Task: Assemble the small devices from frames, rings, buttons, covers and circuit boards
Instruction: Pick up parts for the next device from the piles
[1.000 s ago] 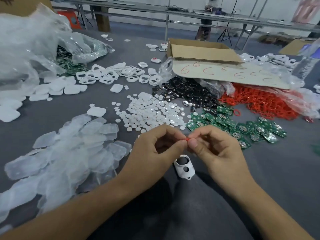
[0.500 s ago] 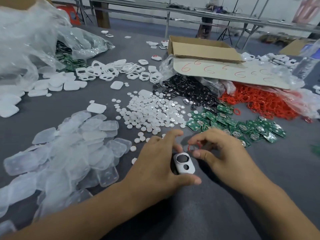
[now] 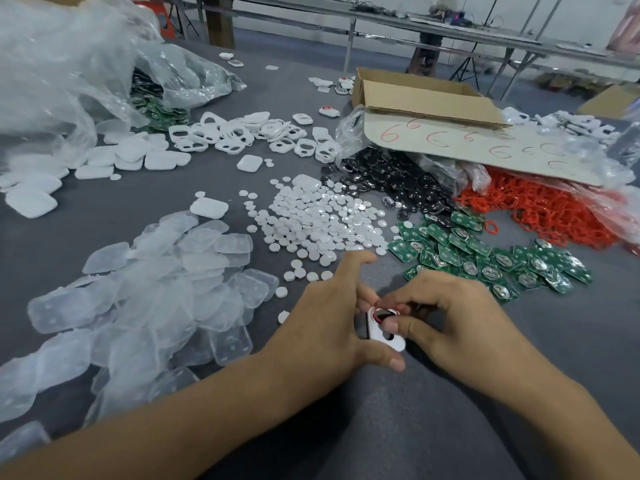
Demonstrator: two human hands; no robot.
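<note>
Two hands meet at lower centre: the left hand (image 3: 329, 327) grips a white frame (image 3: 378, 336), the right hand (image 3: 460, 320) pinches a red ring (image 3: 375, 317), largely hidden beneath it.

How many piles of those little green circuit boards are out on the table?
2. One pile of circuit boards lies just beyond the right hand, beside the red rings; a second pile spills from the clear plastic bag at far left. More may be hidden inside it.
</note>
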